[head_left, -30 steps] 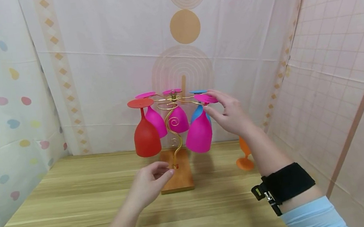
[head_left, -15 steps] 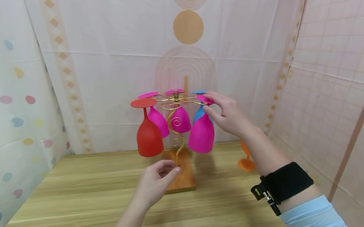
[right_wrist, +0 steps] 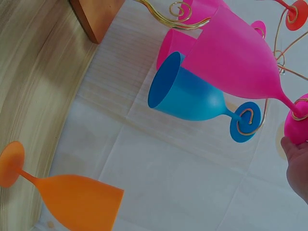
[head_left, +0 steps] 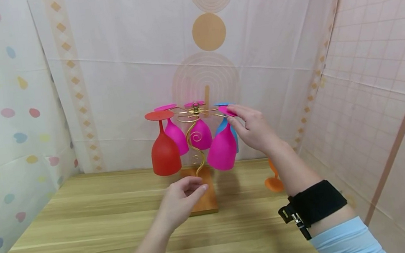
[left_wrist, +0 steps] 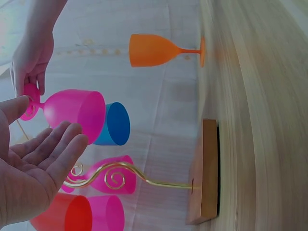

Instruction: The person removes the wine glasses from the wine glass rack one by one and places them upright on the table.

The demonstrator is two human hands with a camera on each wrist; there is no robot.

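Note:
My right hand (head_left: pixel 254 130) pinches the foot of a pink wine glass (head_left: pixel 222 153) at the front right of a gold wire glass rack (head_left: pixel 196 111). That glass hangs upside down, tilted, its stem at the curl of a rack arm (right_wrist: pixel 301 108). In front of the rack's wooden base (head_left: pixel 209 203), my left hand (head_left: pixel 181 198) is held with loosely bent fingers and nothing in them. The left wrist view shows its palm and spread fingers (left_wrist: pixel 62 149). A red wine glass (head_left: pixel 165 156), a blue one (right_wrist: pixel 192 94) and two more pink ones (head_left: pixel 200 135) hang inverted around the rack.
An orange wine glass (left_wrist: pixel 151 50) stands upright on the wooden table (head_left: pixel 87 237), right of the rack and partly behind my right forearm in the head view. Patterned cloth (head_left: pixel 126 89) hangs behind and on both sides.
My left hand has shifted right across the front of the rack's base. My right fingers cover more of the pink glass's foot, and its bowl has swung slightly left.

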